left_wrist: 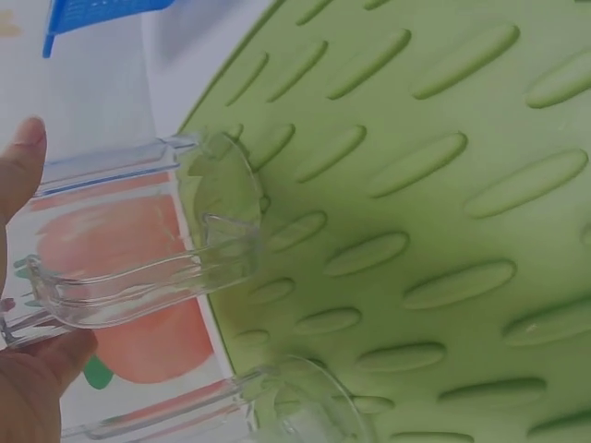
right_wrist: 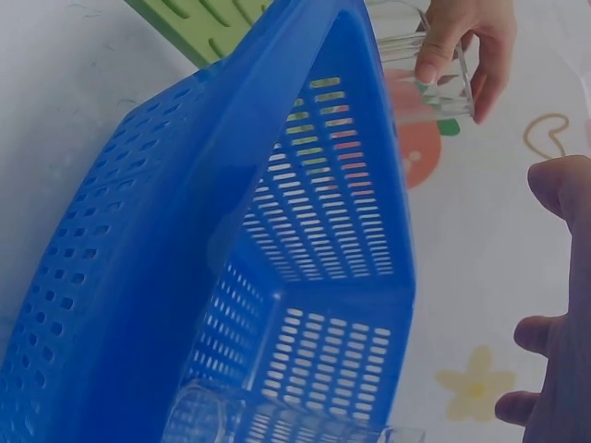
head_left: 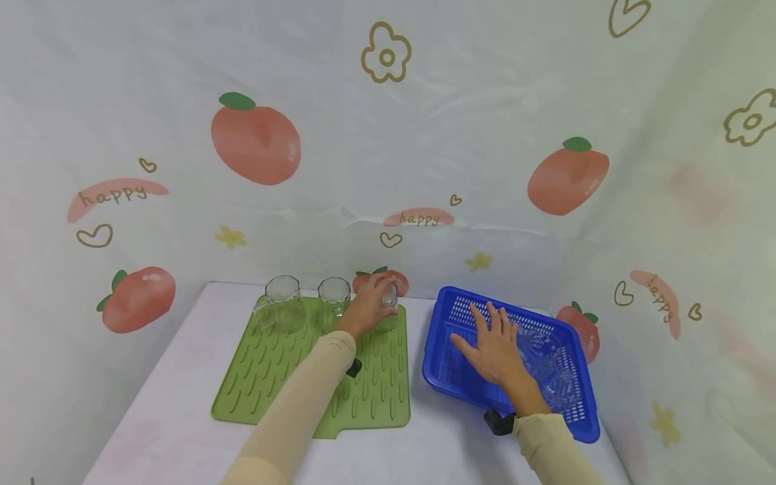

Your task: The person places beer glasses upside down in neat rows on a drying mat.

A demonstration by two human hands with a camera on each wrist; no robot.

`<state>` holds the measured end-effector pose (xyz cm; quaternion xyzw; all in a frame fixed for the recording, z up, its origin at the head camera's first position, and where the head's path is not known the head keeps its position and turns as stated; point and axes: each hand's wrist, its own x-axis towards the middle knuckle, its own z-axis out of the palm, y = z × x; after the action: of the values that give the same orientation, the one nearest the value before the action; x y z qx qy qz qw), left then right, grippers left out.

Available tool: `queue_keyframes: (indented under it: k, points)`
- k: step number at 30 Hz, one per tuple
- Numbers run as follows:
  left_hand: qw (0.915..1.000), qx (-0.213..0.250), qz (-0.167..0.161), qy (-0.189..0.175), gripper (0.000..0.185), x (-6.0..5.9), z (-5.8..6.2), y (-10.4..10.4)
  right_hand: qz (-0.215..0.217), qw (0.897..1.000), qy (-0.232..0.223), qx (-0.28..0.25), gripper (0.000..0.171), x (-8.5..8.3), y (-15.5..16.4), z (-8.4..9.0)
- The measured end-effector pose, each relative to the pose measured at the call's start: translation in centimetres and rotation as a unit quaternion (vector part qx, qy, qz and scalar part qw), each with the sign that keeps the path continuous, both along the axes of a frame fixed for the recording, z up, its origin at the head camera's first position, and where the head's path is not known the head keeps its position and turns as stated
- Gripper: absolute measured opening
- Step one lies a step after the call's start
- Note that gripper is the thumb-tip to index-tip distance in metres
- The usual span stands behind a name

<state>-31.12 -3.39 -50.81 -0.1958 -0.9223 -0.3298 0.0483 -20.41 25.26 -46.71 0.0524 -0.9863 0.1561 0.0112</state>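
the only writing that can be read is the word "happy", printed on pink strokes of the backdrop cloth: once at the left of the head view, once at centre just above the table, and once running downward at the right. peaches, hearts and flowers fill the rest of the cloth.

the left hand curls its fingers round a clear glass at the far right corner of the green ridged mat, near the middle of the frame. in the left wrist view the glass is pinched between thumb and fingertips with its base touching the mat. two more glasses stand on the mat's far edge, left of the held one, close together.

the right hand lies flat and spread, fingers straight, over the blue perforated basket at the lower right of centre, holding nothing. clear glassware lies inside the basket just right of the hand, and shows low in the right wrist view.

a narrow strip of white table parts mat and basket. the mat's near half is bare. the backdrop rises right behind the glasses, and the basket's far corner sits near the cloth on the right.
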Motion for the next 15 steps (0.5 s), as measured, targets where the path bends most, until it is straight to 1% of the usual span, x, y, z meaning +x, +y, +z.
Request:
queue_keyframes:
  k: [7,15]
  points:
    - [0.9998,0.001,0.010,-0.015,0.072,0.20,0.31,0.12,0.003,1.000,0.007,0.001,0.087,0.13,-0.12,0.06]
    - [0.9995,0.002,0.023,-0.021,0.069,0.37,0.72,-0.03,0.002,1.000,0.005,-0.001,0.087,0.20,-0.11,0.14]
